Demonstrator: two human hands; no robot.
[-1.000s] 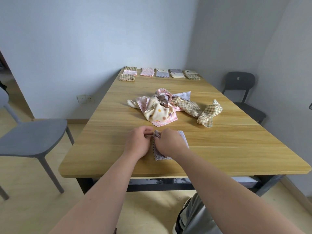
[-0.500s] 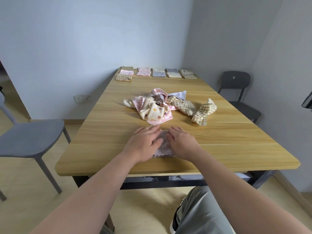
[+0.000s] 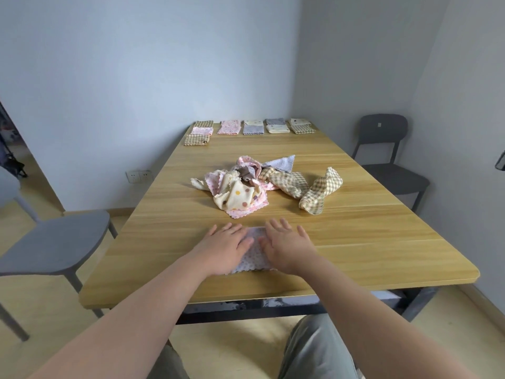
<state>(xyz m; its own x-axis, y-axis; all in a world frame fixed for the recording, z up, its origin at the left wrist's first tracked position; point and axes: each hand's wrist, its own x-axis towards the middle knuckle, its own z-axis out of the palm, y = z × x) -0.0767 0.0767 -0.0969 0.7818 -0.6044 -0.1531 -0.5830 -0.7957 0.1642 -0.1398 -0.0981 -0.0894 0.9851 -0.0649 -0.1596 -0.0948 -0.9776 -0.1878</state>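
Head view: cloth (image 3: 252,255), pale w/ pink dots, lies folded flat on table (image 3: 369,236) nr the front edge, approx. centre, right in front of the person. Both hands are on it. Left hand (image 3: 224,248) is palm down, fingers straight & slightly spread, pressing the left part. Right hand (image 3: 287,247) does the same on the right part, fingers fanned, tips reaching past the far edge onto the wood. Thumbs are close together over the middle. Only that middle strip and a bit of the near edge btwn the wrists show.

Beyond the hands, mid-table: loose pile (image 3: 240,192) of crumpled pieces, incl. pink dotted, cream w/ coloured spots, grey-lilac. It sits apart from the pressed piece. Checked cloth (image 3: 319,194), twisted, lies just right of the pile & appears to touch a second checked one running into it.

Far end of table: folded cloths (image 3: 254,126) in a row of small stacks side by side, w/ extras at the left corner, well apart from the pile.

Left of table: grey chair (image 3: 52,242). Right, by the wall: dark chair (image 3: 388,160). Socket (image 3: 139,176) is low on the back wall. Trousers (image 3: 314,351) show below the table edge.
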